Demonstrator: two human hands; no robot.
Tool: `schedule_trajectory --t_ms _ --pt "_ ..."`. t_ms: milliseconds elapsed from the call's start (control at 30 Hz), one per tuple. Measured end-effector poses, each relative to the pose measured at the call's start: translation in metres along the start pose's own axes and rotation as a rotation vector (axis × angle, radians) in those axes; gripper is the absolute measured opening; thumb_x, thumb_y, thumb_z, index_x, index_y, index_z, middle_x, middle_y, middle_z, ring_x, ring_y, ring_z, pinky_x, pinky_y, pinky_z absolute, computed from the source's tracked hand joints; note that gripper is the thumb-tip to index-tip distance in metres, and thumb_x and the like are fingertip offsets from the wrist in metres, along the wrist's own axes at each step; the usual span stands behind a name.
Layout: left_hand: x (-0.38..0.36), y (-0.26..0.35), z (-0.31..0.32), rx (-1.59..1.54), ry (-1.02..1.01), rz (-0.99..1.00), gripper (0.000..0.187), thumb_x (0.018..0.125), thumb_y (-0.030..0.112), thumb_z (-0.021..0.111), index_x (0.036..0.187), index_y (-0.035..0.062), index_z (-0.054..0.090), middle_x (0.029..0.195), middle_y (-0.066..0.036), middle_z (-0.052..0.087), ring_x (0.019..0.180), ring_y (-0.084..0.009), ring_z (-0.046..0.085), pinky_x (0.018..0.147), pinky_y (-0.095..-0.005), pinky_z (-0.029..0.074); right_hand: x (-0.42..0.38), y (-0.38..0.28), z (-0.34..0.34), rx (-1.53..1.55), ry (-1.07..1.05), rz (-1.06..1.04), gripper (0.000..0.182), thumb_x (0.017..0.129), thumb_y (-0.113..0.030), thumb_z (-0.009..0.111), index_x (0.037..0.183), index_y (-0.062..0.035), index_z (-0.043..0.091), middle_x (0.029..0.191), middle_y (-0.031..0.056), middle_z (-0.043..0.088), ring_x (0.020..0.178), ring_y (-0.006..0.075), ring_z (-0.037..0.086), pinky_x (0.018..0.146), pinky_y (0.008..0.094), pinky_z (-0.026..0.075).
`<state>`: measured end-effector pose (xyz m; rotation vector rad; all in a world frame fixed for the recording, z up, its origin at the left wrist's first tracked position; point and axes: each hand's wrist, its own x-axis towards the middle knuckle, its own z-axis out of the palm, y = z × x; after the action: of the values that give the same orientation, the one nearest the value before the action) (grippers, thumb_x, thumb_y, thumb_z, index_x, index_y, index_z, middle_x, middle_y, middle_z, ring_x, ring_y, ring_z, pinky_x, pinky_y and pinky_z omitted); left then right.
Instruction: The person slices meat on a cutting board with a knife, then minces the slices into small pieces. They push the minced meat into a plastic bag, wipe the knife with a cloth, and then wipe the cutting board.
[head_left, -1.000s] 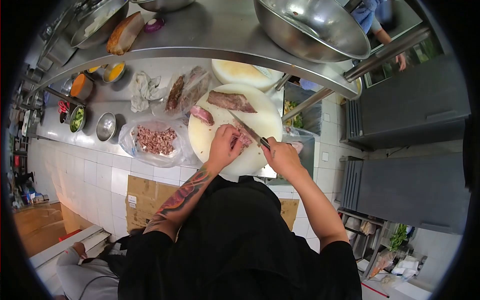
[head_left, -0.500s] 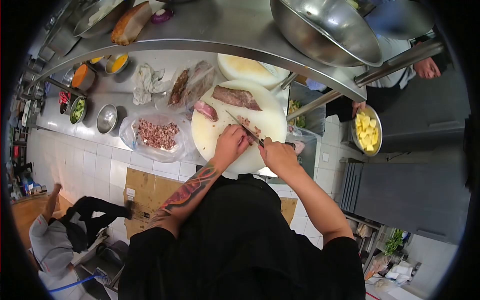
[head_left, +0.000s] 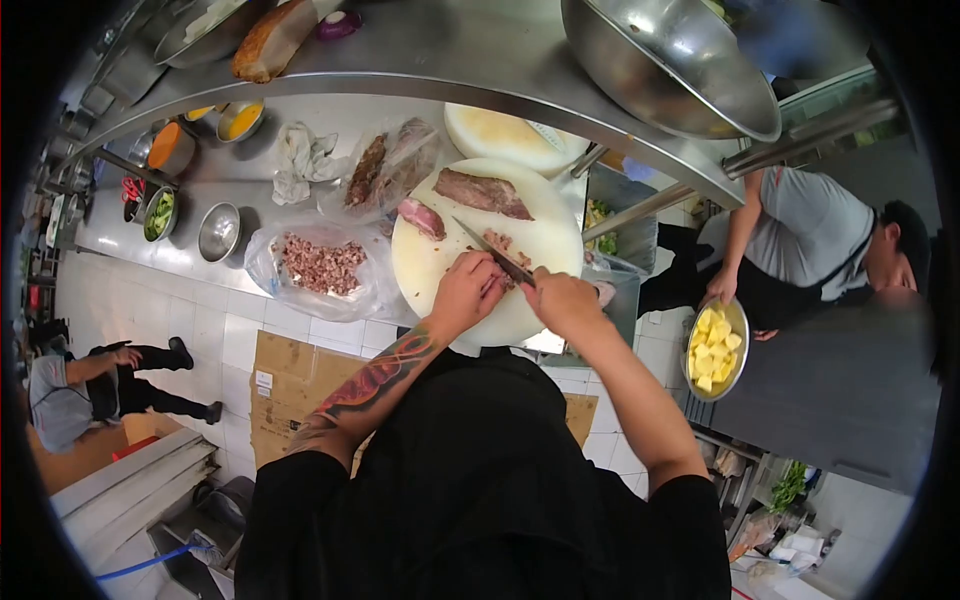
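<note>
A round white cutting board [head_left: 422, 270] lies in front of me. My right hand [head_left: 562, 302] is closed around the handle of a kitchen knife [head_left: 492, 249], whose blade points to the far left over the board. My left hand [head_left: 468, 292] has its fingers curled on a small piece of meat [head_left: 507, 281], right beside the blade and mostly covered. Chopped bits of meat [head_left: 498, 240] lie just beyond the knife. Farther back on the board rest a long browned piece of meat [head_left: 484, 193] and a shorter pinkish one [head_left: 422, 218].
Left of the board sit a plastic bag of diced meat [head_left: 322, 265] and an empty metal bowl [head_left: 219, 233]. A steel shelf [head_left: 420, 60] crosses above the counter. At right, a co-worker [head_left: 825, 225] holds a bowl of yellow chunks [head_left: 713, 352]; another person [head_left: 100, 385] is at left.
My hands stay at nearly the same spot on the board, the knife shifting slightly. The co-worker at right has come nearer with the bowl. The person at left has moved farther off.
</note>
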<state>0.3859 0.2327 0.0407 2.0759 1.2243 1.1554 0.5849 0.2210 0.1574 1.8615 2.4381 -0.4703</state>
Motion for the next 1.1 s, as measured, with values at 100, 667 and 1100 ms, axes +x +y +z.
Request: schedule_trajectory --t_ms 100,667,1100 --pt "0.007 0.009 -0.009 -0.006 0.059 0.045 0.020 0.086 0.006 0.081 0.103 0.0044 0.072 0.113 -0.014 0.068 0.105 -0.0380 0.067 0.089 -0.0464 0.057 -0.008 0.002 -0.035 -0.002 -0.098 0.014 0.037 0.108 -0.035 0.063 0.104 0.0004 0.071 0.084 0.0214 0.077 0.084 0.0429 0.077 0.079 0.0535 0.061" --pt "-0.007 -0.001 -0.009 0.000 0.023 0.005 0.018 0.088 0.007 0.078 0.104 0.0034 0.070 0.112 -0.014 0.067 0.106 -0.0378 0.067 0.089 -0.0455 0.057 -0.024 -0.015 -0.033 -0.004 -0.199 0.003 0.037 0.109 -0.035 0.062 0.107 0.0012 0.070 0.089 0.0226 0.078 0.087 0.0420 0.079 0.078 0.0535 0.061" --pt "-0.001 0.006 -0.041 -0.121 0.071 -0.068 0.040 0.090 0.007 0.077 0.128 0.0021 0.065 0.130 -0.021 0.066 0.115 -0.0403 0.067 0.099 -0.0451 0.056 -0.051 0.042 0.021 0.237 -0.015 0.090 0.042 0.107 -0.045 0.066 0.098 -0.0040 0.066 0.076 0.0226 0.072 0.077 0.0472 0.072 0.070 0.0582 0.056"
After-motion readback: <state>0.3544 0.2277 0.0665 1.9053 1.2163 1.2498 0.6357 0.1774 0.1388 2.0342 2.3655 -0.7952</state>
